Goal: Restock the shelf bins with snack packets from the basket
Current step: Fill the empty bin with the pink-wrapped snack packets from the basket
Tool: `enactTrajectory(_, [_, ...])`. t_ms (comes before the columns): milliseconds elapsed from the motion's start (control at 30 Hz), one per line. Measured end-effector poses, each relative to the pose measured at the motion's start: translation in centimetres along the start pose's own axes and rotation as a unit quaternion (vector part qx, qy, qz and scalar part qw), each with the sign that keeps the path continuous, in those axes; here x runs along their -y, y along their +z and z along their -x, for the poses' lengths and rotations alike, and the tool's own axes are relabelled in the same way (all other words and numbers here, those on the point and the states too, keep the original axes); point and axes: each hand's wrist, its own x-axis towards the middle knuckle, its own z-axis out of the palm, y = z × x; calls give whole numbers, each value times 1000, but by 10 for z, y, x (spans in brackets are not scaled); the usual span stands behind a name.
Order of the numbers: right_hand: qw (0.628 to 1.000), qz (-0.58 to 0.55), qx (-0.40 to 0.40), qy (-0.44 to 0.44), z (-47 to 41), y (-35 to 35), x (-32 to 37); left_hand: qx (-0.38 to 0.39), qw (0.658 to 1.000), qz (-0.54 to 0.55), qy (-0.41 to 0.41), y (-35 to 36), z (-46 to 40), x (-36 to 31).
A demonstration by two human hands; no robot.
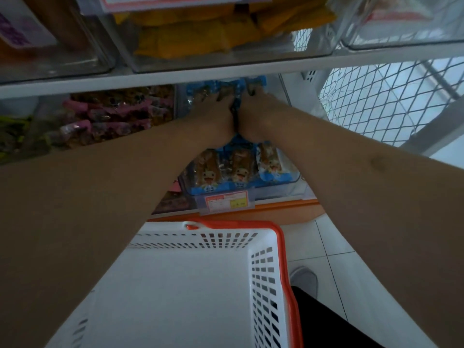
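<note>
Your shelf (226, 69) fills the upper view, with clear bins of orange packets above and pink-wrapped snacks (110, 116) on the lower level to the left. Below you, the white basket (266, 272) with its orange rim shows only bare floor inside, so by the look of it you are on the last load. The clear bin (288, 180) with the price tag (227, 202) on its front holds the blue snack packets (238, 169), standing in a row at the front and running back under the shelf above. Your left hand (213, 116) and right hand (258, 114) sit side by side, deep in that bin, on the packets. Fingers reach forward over the pile; whether each grip is spread flat or pinching a packet, you cannot tell from here. Expect these packets to be light, soft and slick-wrapped, with contents that may crush. Take them by the sealed ends or flat sides, and press gently.
</note>
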Motion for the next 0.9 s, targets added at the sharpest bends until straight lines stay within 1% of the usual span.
enactTrajectory(67, [999, 17, -20, -19, 4, 3, 0, -14, 999, 45, -16, 3, 0, 6])
enactTrajectory(100, [999, 4, -42, -30, 12, 3, -2, -33, 996, 73, -36, 5, 4, 6])
enactTrajectory(133, [996, -33, -75, -33, 22, 3, -3, -63, 993, 94, -44, 6, 9, 6])
enactTrajectory(200, [984, -82, -150, -58, 51, 2, -7, -117, 988, 100, -17, 0, 34, -4])
enactTrajectory(233, [977, -84, -176, -85, 67, 3, -8, -142, 985, 96, 4, -5, 53, -11])
enactTrajectory(267, [972, -84, -190, -106, 83, 6, -10, -155, 982, 107, 7, -7, 71, -19])
enactTrajectory(300, [970, -89, -194, -114, 98, 10, -12, -156, 979, 128, -1, -7, 90, -27])
enactTrajectory(333, [974, -93, -180, -105, 114, 17, -13, -150, 978, 142, -5, -4, 110, -34])
enactTrajectory(433, [985, -88, -114, -98, 157, 42, -14, -104, 987, 120, 1, 15, 149, -51])
enactTrajectory(500, [986, -79, -95, -110, 166, 52, -14, -90, 988, 123, -19, 24, 153, -53])
enactTrajectory(567, [988, -54, -92, -113, 163, 50, -16, -83, 988, 123, -29, 24, 152, -53])
enactTrajectory(667, [990, -75, -86, -84, 158, 39, -14, -61, 995, 85, 1, 14, 153, -56])
enactTrajectory(733, [987, -84, -114, -73, 146, 29, -10, -50, 993, 104, -21, 5, 146, -51])
enactTrajectory(800, [982, -97, -143, -78, 123, 21, -5, -58, 993, 98, -41, 1, 128, -44])
enactTrajectory(833, [981, -88, -148, -86, 111, 20, -4, -59, 993, 89, -47, 2, 118, -42])
enactTrajectory(900, [986, -16, -124, -108, 92, 21, -4, -35, 995, 69, -69, 10, 95, -34])
